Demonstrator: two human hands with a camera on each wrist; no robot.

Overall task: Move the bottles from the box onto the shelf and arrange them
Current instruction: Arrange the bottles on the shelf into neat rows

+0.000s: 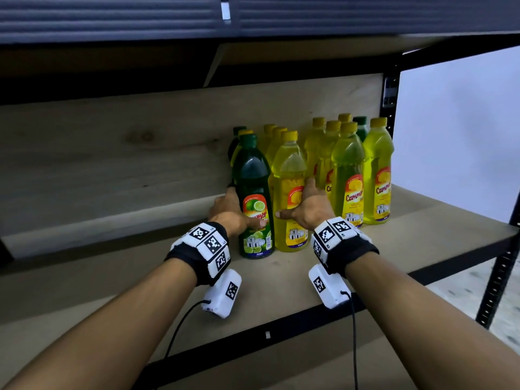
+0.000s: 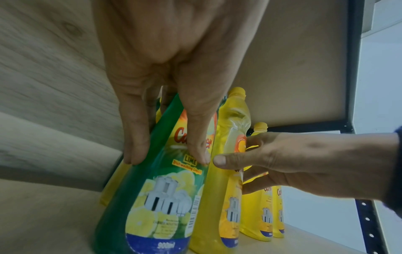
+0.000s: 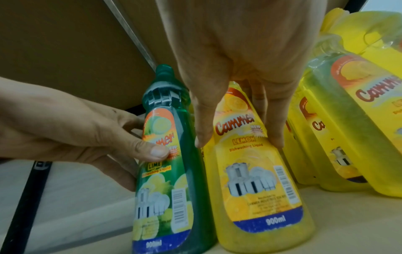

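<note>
A green lime bottle point(image 1: 254, 192) stands upright at the front of the shelf board point(image 1: 422, 235). My left hand point(image 1: 230, 212) grips it, thumb on the label and fingers round its left side. Touching its right side stands a yellow lemon bottle point(image 1: 289, 190), which my right hand point(image 1: 304, 206) holds the same way from the right. In the left wrist view my left hand point(image 2: 167, 154) wraps the green bottle point(image 2: 152, 197). The right wrist view has my right hand point(image 3: 237, 142) around the yellow bottle point(image 3: 259, 189), next to the green bottle point(image 3: 172, 163).
Several more yellow bottles point(image 1: 349, 170) and a few green ones stand in rows behind and to the right. A wooden back panel point(image 1: 112, 153) closes the rear. A black upright post point(image 1: 389, 99) marks the right end. Bare board lies to the left point(image 1: 84, 277).
</note>
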